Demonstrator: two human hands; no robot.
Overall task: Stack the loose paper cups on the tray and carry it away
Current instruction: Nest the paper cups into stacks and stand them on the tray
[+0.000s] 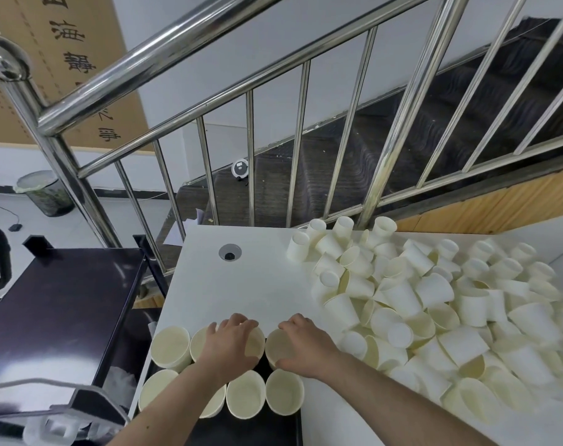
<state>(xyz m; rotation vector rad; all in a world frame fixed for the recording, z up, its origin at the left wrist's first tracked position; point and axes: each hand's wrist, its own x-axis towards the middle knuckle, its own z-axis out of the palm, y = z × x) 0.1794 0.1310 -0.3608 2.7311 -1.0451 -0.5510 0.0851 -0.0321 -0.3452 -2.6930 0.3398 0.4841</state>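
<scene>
Many cups [434,304] lie loose on the bench [261,284]; upright stacks stand on the tray [283,426]. Both hands, left [230,344] and right [301,344], curl fingers round stack rims. Thin paper dents easily (very light), so hold them low and gently

text: brown board [80,59] | large black Chinese calligraphy (one character reads 海)
</scene>
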